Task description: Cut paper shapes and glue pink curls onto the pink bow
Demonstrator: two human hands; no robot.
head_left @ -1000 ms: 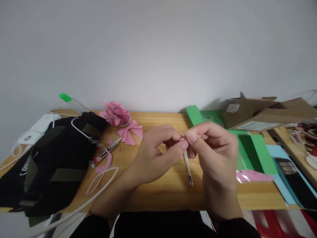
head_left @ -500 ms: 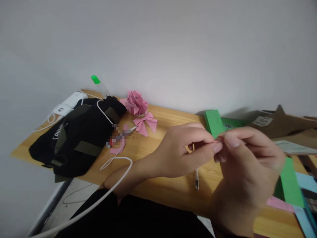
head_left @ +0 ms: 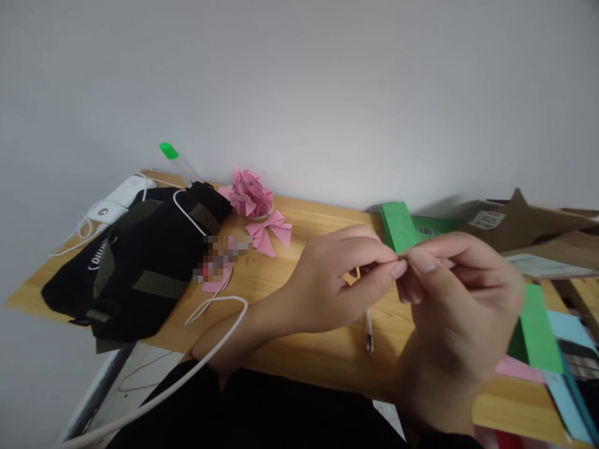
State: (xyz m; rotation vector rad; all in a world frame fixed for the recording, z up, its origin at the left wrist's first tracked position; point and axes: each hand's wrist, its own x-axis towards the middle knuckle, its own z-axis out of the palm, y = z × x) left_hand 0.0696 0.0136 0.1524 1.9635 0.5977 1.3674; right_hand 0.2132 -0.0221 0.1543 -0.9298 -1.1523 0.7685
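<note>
Farther right than before, both hands in a pinch, pink scrap hidden between.

Behind the left hand, bare wooden table lies open from folded pink paper bow to rectangular green box; bulky black fabric bag blocks the far left.

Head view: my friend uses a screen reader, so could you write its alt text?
A person's left hand and right hand pinch fingers together above a wooden table; anything held is indistinguishable. A pink paper bow and black bag lie left, green piece and brown cardboard right.
</note>
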